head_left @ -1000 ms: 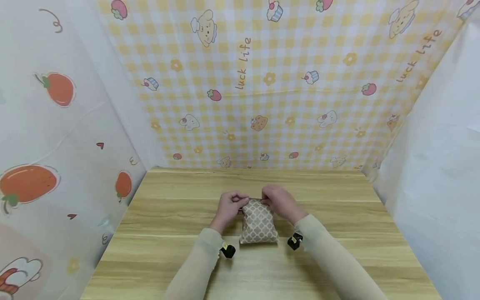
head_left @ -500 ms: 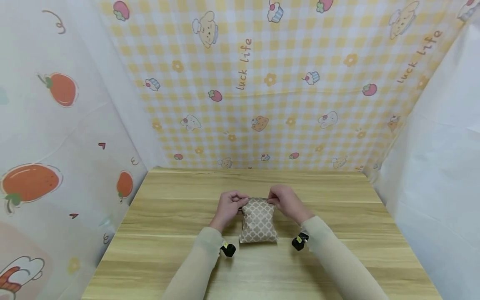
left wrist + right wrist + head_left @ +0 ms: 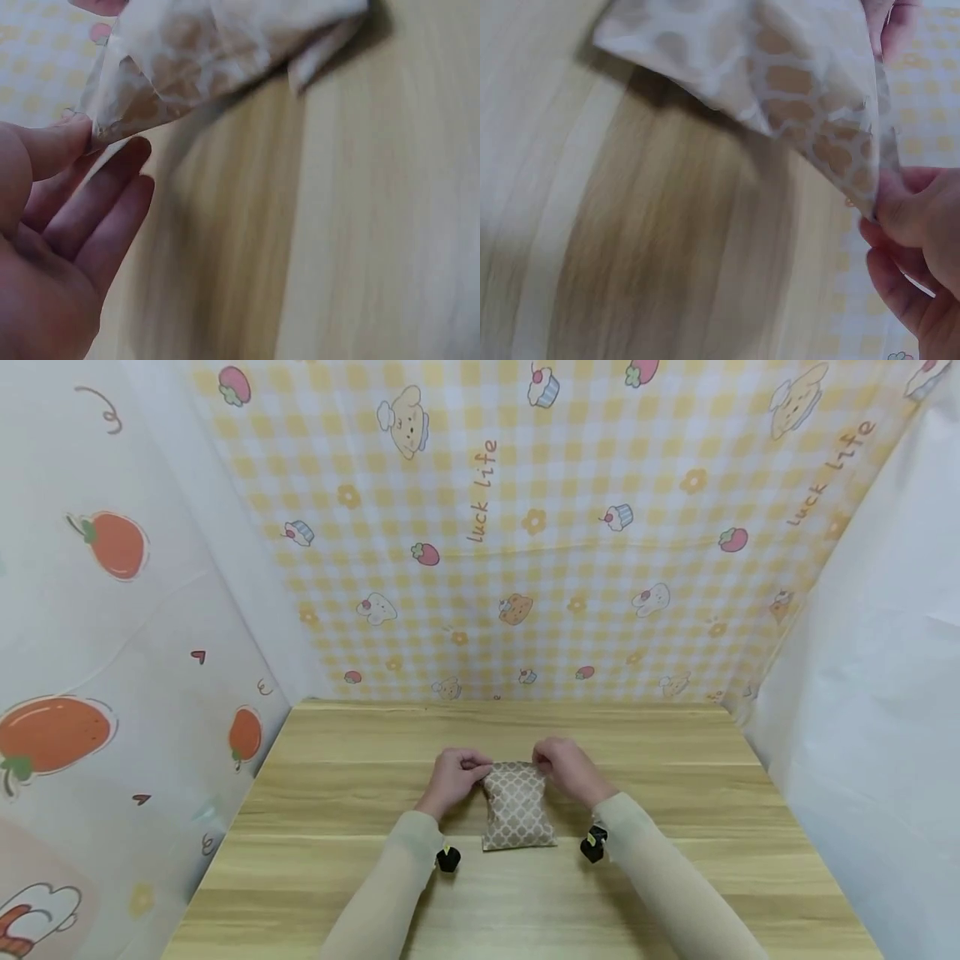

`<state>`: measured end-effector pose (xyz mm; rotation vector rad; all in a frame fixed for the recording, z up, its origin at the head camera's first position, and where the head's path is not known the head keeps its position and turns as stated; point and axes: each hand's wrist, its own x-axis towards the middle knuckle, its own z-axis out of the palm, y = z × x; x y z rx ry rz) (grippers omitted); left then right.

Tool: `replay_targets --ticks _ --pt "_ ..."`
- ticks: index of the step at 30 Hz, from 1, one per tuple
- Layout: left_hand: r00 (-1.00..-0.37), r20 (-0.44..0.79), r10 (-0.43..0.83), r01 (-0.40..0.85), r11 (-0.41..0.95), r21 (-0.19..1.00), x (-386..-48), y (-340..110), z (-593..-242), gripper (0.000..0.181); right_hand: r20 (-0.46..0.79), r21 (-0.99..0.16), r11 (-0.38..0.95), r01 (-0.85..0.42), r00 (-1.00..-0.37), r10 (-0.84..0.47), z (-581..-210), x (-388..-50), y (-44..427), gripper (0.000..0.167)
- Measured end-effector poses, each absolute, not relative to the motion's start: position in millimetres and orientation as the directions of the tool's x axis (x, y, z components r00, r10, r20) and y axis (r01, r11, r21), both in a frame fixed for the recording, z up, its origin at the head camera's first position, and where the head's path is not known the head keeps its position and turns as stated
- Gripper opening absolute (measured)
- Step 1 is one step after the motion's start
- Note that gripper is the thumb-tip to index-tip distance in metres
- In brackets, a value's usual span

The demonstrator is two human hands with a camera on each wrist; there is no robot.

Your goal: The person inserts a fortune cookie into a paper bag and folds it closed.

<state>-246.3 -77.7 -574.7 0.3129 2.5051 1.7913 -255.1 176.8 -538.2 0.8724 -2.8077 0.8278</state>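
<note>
A tan bag (image 3: 518,810) with a white lattice pattern lies near the middle of the wooden table, looking slightly puffed. My left hand (image 3: 455,778) pinches its far left corner between thumb and index finger; in the left wrist view the other fingers (image 3: 112,217) spread loosely below. At the far right corner, my right hand (image 3: 567,768) pinches the bag (image 3: 802,90) between thumb and fingers. The far edge of the bag stretches between both hands. What is inside the bag is hidden.
The wooden table (image 3: 337,877) reaches back to a yellow checked cloth wall (image 3: 525,568). A white sheet with orange fruit prints (image 3: 150,652) hangs on the left, and a plain white sheet (image 3: 862,710) on the right. Black cameras sit on both wrists.
My right hand has slid outward along the far edge to the right corner, then shifted slightly back left. My left hand keeps its pinch on the left corner. The head view has shifted slightly.
</note>
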Motion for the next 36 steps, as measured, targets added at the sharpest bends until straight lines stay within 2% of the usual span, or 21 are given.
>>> replay_targets --ticks 5,9,19,29,32,36 --pt "-0.972 0.116 0.205 0.205 0.492 0.846 -249.5 -80.0 -576.4 0.005 0.189 -0.504 0.667 -0.549 -0.823 -0.535 -545.7 -255.2 179.1 0.025" --pt "-0.976 0.114 0.187 0.200 0.546 0.813 -249.4 -79.0 -575.0 0.006 0.187 -0.526 0.654 -0.544 -0.824 -0.535 -549.6 -254.4 177.6 0.026" --pt "-0.984 0.066 0.164 0.148 0.555 0.819 -246.9 -80.0 -571.4 0.003 0.159 -0.542 0.684 -0.488 -0.859 -0.487 -551.8 -251.7 176.5 0.018" --pt "-0.983 0.076 0.166 0.153 0.524 0.838 -247.5 -84.9 -573.6 0.005 0.162 -0.553 0.692 -0.464 -0.875 -0.457 -552.7 -251.4 183.7 0.012" --pt "-0.981 0.072 0.180 0.154 0.497 0.854 -247.2 -89.4 -572.9 0.014 0.169 -0.575 0.674 -0.464 -0.873 -0.457 -551.7 -251.8 187.0 0.017" --pt "-0.981 0.062 0.186 0.146 0.485 0.862 -245.0 -102.0 -570.7 0.036 0.208 -0.555 0.690 -0.466 -0.880 -0.427 -550.4 -251.0 199.2 0.029"
